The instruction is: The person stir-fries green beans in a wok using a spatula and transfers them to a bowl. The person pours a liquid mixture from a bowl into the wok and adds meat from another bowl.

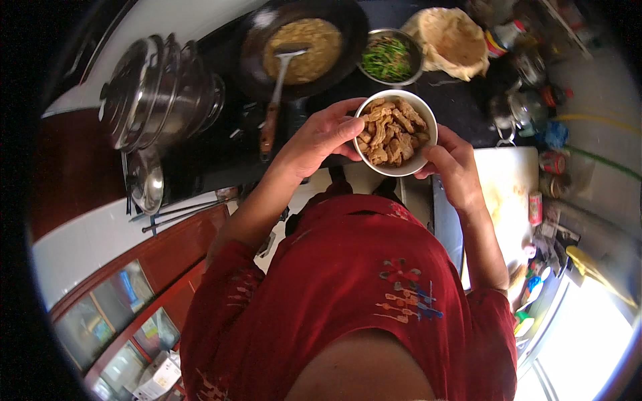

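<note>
Both hands hold a white bowl (433,131) of cooked meat strips (393,131) in front of me. My left hand (331,131) grips its left side, the thumb over the rim; my right hand (449,163) supports the lower right side. Beyond the bowl, a metal bowl (420,60) contains chopped green vegetables (385,59). To the left sits a dark wok (251,55) with pale food in brownish liquid (321,47). A metal spatula (279,85) with a wooden handle rests in it, the handle pointing towards me.
A stacked steamer pot (165,95) stands left of the wok, with a metal lid or pan (146,183) nearer me. A cloth- or paper-like lined container (454,42) is at the back right. Jars, cans and a glass pitcher (516,108) crowd the right side, beyond a pale board (501,185).
</note>
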`<state>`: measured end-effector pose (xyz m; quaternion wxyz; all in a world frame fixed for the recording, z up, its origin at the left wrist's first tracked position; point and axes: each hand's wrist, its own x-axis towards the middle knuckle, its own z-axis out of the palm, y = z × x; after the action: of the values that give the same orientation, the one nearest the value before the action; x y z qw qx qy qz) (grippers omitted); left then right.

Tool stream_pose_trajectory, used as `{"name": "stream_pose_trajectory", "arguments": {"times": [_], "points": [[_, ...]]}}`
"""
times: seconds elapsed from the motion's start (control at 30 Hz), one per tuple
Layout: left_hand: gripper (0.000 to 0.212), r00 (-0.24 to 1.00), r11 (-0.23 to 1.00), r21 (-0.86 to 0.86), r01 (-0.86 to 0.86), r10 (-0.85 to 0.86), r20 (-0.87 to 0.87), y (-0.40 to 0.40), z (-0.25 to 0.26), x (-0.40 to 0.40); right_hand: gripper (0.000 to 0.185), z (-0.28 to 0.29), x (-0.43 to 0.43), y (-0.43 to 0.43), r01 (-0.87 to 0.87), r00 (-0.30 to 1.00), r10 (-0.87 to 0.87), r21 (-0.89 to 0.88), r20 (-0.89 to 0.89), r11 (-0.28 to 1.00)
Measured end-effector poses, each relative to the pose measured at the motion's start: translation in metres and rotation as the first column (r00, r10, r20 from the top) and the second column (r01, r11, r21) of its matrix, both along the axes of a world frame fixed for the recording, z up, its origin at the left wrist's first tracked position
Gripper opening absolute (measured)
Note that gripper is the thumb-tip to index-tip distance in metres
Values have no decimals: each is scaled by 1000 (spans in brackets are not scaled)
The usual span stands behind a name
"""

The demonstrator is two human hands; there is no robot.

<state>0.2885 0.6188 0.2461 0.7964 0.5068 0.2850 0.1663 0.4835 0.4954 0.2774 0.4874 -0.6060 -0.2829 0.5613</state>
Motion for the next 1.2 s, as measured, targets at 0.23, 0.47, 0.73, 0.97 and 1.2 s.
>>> {"name": "stream_pose_trajectory", "arguments": {"times": [0.23,0.47,0.73,0.97,1.2], "points": [[53,908,955,-198,-221,276,315,46,-7,-69,39,2,-70,69,-17,983,28,60,-182,998],[40,767,792,-281,-543,603,217,101,-27,-132,47,-19,-141,104,-497,535,180,135,825,857],[46,686,693,-13,-721,716,125,159,-23,-140,47,-31,-201,164,-680,52,601,-412,798,607],[51,741,719,194,-667,667,74,185,-26,-125,38,-52,-200,168,-527,287,585,-385,759,758],[51,756,738,533,-414,605,-250,224,-37,-121,25,-29,-131,134,-312,748,261,-24,610,950]]}}
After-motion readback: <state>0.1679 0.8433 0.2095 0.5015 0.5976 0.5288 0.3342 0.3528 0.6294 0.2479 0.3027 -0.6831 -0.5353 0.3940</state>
